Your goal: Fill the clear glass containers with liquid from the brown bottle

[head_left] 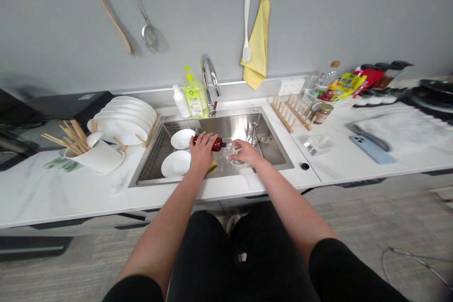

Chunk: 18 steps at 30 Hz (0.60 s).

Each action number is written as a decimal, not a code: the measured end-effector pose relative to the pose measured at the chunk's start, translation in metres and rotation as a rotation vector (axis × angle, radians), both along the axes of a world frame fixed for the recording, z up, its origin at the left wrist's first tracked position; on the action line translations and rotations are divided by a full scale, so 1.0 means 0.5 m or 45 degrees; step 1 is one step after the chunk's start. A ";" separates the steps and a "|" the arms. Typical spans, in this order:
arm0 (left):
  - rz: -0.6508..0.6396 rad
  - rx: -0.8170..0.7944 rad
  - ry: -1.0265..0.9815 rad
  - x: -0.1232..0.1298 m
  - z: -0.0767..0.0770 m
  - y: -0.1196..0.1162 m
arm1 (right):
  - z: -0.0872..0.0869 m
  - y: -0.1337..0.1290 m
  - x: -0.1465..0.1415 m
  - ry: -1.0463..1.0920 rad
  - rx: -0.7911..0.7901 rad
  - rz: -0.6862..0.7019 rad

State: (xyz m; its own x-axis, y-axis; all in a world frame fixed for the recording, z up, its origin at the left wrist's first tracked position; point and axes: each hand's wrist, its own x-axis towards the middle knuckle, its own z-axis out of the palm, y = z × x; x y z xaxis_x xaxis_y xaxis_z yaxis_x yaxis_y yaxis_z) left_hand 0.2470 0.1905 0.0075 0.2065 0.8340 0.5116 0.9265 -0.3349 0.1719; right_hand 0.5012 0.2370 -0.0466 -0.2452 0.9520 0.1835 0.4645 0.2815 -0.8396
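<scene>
My left hand (204, 151) is wrapped round an amber bottle (218, 144) over the sink (247, 125). The bottle lies on its side, its dark neck pointing right. Just past that neck, my right hand (244, 152) grips a small clear cup-like vessel (230, 150); whether it is glass or plastic I cannot tell. Neck and vessel are very close, and I cannot make out whether they touch. Below my left hand, part of something yellow (212, 165) shows in the sink. Two white bowls (176, 163) sit in the sink's left side.
Behind the sink stand a faucet (208, 75), a yellow-green pump bottle (195, 96) and a white bottle (181, 101). Racked plates (123, 118) and a utensil holder (95, 156) are left. Right are a wooden rack (292, 113), a black cap (304, 166) and a blue phone (372, 149).
</scene>
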 end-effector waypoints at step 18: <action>-0.007 -0.002 -0.001 0.001 -0.001 -0.001 | -0.008 0.004 0.001 0.011 0.022 0.011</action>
